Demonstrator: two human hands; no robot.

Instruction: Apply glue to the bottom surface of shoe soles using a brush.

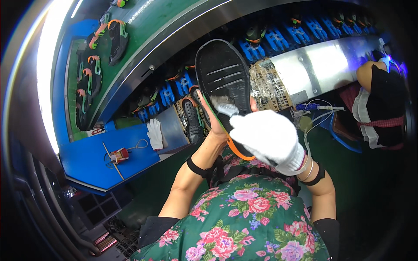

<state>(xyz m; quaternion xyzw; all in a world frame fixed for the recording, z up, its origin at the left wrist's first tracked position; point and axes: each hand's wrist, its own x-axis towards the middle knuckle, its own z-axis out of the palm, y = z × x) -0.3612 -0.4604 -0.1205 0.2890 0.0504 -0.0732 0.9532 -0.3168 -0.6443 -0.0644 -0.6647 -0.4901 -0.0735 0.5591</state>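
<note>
My bare left hand (214, 123) grips a black clog-type shoe (223, 65) by its edges, sole facing up, toe pointing away from me. An orange strap (240, 150) shows at the heel end, nearest my body. In a white knitted glove, my right hand (269, 138) is closed round a brush (227, 108) with a pale, translucent handle. Its bristles touch the sole near the middle. The glove covers part of the heel area. Beside my left hand, another black shoe (191, 119) with holes in its upper rests on the metal ledge.
Blue racks (276, 40) bearing shoes line the far side behind a metal ledge (322, 65). At left, a blue table (80, 158) carries a white glove (154, 134) and a red item (118, 155) with a stick. Several shoes lie on a green belt (143, 26). Another person (379, 104) is at right.
</note>
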